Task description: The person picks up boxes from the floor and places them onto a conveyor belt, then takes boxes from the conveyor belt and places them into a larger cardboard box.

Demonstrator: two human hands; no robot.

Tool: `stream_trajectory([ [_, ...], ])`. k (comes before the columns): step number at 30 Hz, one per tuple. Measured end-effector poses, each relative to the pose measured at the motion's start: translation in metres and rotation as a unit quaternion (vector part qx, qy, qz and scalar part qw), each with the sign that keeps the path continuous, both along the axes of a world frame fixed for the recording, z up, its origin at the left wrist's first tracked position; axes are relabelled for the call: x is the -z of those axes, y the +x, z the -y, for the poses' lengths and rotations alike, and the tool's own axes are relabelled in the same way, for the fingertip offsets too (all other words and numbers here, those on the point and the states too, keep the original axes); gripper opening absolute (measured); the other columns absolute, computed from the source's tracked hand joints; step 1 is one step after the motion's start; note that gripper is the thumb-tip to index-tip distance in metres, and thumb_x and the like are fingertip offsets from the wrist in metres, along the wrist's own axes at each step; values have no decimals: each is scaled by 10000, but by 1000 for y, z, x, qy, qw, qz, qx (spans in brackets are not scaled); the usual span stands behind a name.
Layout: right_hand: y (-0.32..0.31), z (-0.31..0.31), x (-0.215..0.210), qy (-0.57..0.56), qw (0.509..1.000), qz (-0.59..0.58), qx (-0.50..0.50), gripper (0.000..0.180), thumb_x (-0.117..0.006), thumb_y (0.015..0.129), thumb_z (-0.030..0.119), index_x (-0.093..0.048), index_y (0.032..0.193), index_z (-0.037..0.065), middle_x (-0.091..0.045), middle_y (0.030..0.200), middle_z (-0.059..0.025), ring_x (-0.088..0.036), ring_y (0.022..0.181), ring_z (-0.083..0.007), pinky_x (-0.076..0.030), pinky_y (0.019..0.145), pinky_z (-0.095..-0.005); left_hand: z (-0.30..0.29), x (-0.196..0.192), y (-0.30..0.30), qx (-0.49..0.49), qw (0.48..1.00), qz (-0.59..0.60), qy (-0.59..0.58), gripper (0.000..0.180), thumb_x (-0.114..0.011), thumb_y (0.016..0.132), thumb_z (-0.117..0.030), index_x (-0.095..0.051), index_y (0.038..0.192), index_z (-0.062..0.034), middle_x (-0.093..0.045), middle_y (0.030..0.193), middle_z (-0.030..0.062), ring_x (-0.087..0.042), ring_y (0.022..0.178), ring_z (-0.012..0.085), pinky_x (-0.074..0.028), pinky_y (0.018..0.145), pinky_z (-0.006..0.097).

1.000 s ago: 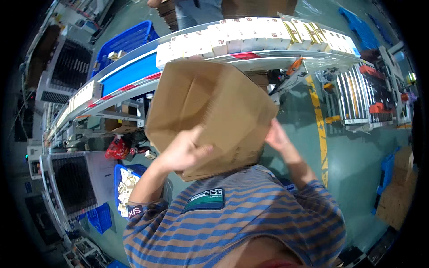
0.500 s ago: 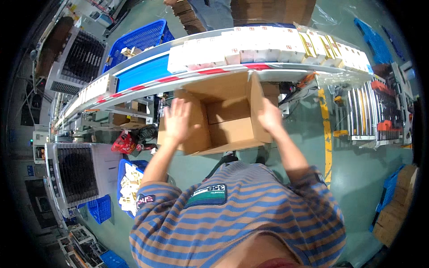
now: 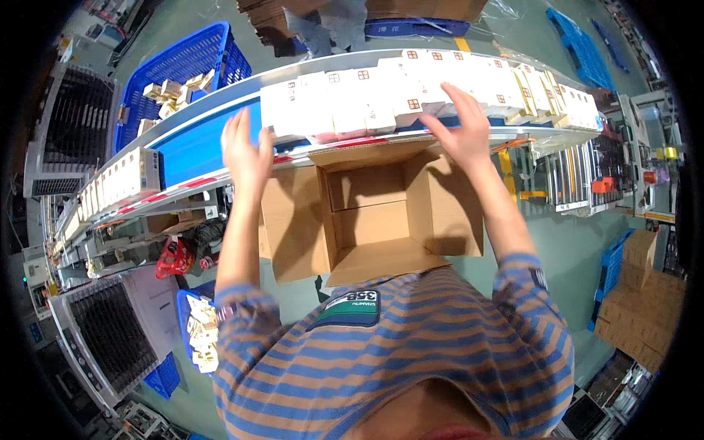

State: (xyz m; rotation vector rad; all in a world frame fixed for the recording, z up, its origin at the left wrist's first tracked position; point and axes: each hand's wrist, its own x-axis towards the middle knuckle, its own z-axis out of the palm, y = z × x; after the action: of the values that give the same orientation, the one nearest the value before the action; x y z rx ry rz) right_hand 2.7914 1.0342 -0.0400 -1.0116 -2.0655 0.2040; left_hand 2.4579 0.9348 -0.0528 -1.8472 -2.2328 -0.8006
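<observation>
An open brown cardboard carton (image 3: 297, 224) stands in front of me, its flaps spread outward and its bare bottom showing. Behind it, a row of white boxes (image 3: 352, 103) with small red marks stands side by side on a conveyor with a blue belt (image 3: 194, 150). At the left end of that row is my left hand (image 3: 248, 152), fingers stretched out over the belt, holding nothing. My right hand (image 3: 466, 136) is raised at the row's front edge, thumb and fingers apart; whether its fingertips touch the boxes I cannot tell.
Further left on the conveyor stands another group of white boxes (image 3: 121, 180). A blue basket (image 3: 136, 84) with small boxes is behind the belt; a second basket (image 3: 183, 308) is at my lower left. Rollers (image 3: 572, 176) stand at right, near stacked cartons (image 3: 638, 308).
Both hands have left the carton and moved up to the conveyor. The carton's side flaps now lie folded outward. My view has shifted a little.
</observation>
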Motion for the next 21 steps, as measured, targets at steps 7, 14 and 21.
stream_trajectory([
  [7, -55, -42, 9, -91, 966, 230, 69, 694, -632, 748, 481, -511, 1214, -19, -475, 1240, -272, -426, 1186, -398, -351, 1000, -425, -56, 50, -18, -19, 978, -12, -205, 753, -598, 772, -218, -228, 1376, 36, -321, 1374, 267, -368, 1257, 357, -341, 1009, 422],
  [14, -59, -39, 22, -44, 970, 224, 85, 667, -597, 793, 471, -501, 1213, -37, -422, 1261, -319, -409, 1188, -420, -347, 989, -448, -36, 11, 24, 74, 930, 331, -145, 937, -685, 776, -291, -77, 1380, 88, -390, 1296, 305, -420, 1211, 350, -342, 1005, 381],
  [21, -60, -7, 7, -60, 950, 305, 21, 899, -639, 726, 567, -388, 1267, -106, -359, 1310, -319, -324, 1258, -424, -284, 1046, -451, -21, -7, 53, -8, 981, 109, -159, 1231, -817, 537, -486, -129, 1334, 152, -209, 1361, 374, -260, 1294, 433, -278, 1059, 421],
])
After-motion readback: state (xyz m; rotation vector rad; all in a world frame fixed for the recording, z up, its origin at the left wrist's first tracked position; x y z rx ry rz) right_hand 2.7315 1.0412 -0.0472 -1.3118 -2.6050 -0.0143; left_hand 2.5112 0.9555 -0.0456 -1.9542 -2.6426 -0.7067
